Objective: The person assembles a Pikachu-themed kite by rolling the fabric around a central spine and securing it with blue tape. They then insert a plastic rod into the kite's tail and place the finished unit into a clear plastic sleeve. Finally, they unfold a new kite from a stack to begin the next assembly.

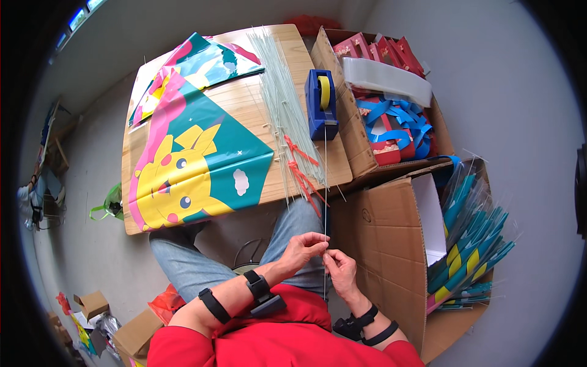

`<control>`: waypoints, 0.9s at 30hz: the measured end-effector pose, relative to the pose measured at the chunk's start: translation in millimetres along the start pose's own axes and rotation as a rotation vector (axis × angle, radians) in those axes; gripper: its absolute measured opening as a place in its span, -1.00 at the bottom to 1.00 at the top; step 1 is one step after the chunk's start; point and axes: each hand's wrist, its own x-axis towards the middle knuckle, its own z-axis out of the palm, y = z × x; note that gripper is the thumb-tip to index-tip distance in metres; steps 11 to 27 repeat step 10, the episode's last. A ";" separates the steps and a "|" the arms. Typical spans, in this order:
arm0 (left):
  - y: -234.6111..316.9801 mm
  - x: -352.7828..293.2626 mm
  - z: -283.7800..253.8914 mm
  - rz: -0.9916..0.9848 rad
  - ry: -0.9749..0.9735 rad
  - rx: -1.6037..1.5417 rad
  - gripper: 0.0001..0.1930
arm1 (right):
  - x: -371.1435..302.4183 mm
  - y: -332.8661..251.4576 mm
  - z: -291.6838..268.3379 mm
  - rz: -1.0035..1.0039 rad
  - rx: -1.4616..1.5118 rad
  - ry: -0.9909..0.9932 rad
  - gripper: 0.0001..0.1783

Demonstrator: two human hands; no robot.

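Note:
My left hand (304, 251) and my right hand (340, 270) meet in front of my lap, fingers pinched on one thin whitish rod (326, 183). The rod stretches from beside the tape dispenser down past my hands. Whatever small thing may be between the fingertips is too small to make out. On the wooden table (244, 101) lies a folded teal, pink and yellow kite sail (229, 162) with a cartoon face. To its right a loose bundle of thin pale rods (278, 92) lies lengthwise, with red ribbon strips (299, 174) over its near end.
A blue tape dispenser (316, 119) with a yellow-cored roll stands at the table's right edge. Beyond it a cardboard box (333, 67) holds red packets and blue ribbon. Nearer, another carton (382, 244) is filled with rolled teal kites (468, 263). More printed sheets (214, 61) lie farther back.

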 end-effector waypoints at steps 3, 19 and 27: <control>2.2 -1.6 3.0 -0.060 0.058 0.028 -0.77 | -0.5 -0.3 0.4 -0.003 0.008 0.010 -0.85; -0.2 6.8 6.8 -0.065 0.022 -0.051 -0.80 | 0.0 -0.7 -1.1 -0.015 -0.007 0.017 -0.84; -0.2 6.8 6.8 -0.065 0.022 -0.051 -0.80 | 0.0 -0.7 -1.1 -0.015 -0.007 0.017 -0.84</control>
